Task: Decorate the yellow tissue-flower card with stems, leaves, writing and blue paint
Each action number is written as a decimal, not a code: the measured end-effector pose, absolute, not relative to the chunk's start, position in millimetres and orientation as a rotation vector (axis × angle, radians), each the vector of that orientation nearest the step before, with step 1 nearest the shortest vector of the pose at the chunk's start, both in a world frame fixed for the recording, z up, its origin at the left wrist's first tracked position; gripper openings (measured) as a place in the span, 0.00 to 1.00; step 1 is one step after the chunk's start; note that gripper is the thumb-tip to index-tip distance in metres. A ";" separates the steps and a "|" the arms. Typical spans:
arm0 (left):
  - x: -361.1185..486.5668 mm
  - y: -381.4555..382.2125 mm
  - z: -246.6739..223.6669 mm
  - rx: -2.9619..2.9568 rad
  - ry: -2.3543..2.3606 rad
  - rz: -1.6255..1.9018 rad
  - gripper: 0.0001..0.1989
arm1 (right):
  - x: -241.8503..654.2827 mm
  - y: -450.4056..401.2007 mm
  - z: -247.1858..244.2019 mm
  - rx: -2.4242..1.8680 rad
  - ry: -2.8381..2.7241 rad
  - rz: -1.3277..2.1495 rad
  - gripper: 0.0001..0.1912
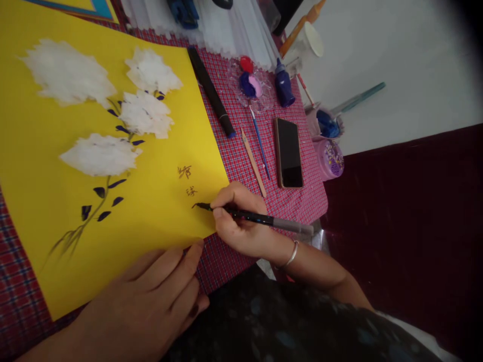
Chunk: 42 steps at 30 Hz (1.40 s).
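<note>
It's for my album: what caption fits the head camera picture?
Right hand holding a pen to yellow paper decorated with white flowers.

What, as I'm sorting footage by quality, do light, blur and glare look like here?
Head view: dim, soft light, with the yellow paper darker near the left hand; head view: slightly soft overall, though the written characters are distinct; head view: black shading swallows the upper right corner; head view: no strong glare on the phone.
</note>
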<state>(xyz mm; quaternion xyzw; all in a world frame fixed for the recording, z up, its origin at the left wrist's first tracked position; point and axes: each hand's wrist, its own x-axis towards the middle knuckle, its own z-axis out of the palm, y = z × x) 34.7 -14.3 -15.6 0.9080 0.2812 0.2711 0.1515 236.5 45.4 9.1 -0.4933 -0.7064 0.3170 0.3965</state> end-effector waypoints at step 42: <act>34.7 -5.7 -12.9 2.624 0.775 0.793 0.16 | 241.6 42.9 4.7 -1.277 -1.769 0.843 0.06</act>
